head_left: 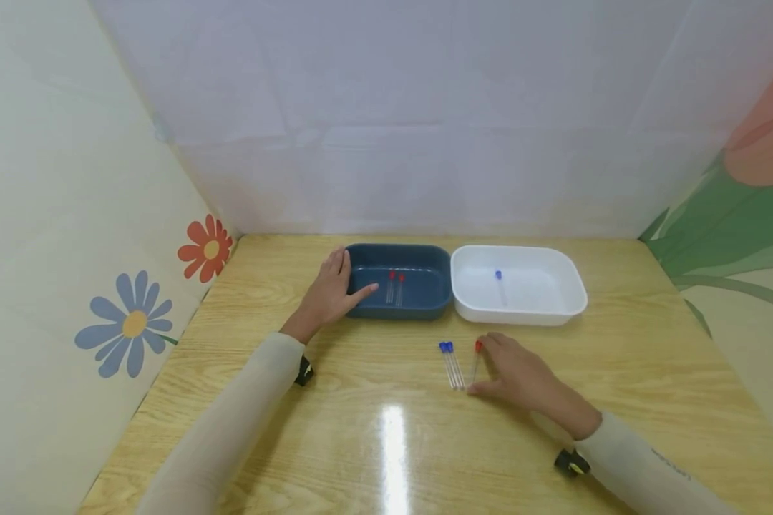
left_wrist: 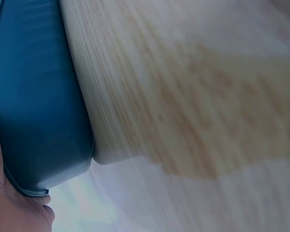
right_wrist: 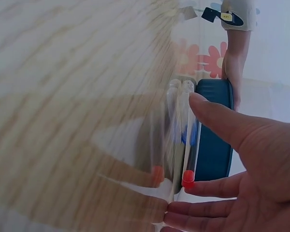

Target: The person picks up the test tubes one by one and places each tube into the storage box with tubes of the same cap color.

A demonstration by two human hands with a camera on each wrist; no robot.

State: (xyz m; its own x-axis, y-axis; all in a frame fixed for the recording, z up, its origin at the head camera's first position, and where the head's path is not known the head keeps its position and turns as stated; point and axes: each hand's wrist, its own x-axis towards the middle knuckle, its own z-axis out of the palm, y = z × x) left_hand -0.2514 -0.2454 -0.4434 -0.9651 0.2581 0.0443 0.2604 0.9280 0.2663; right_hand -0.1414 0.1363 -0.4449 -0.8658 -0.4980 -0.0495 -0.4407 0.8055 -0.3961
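Observation:
My left hand (head_left: 327,290) holds the left end of a dark blue tray (head_left: 399,312), its thumb over the front rim. Two red-capped test tubes (head_left: 394,286) lie inside that tray. On the table, my right hand (head_left: 518,372) pinches another red-capped test tube (right_wrist: 188,179) lengthwise, the thumb at its clear bottom end and the index fingertip at its cap. Just left of it lie blue-capped test tubes (head_left: 452,365), side by side. The left wrist view shows the tray's outer wall (left_wrist: 43,96) and part of the hand at its rim.
A white tray (head_left: 522,315) stands against the right side of the dark blue one, with a blue-capped test tube (head_left: 499,282) in it. Both stand near the back of the wood-grain table (head_left: 335,436), before a pale wall (head_left: 412,179). Painted flowers decorate the side walls.

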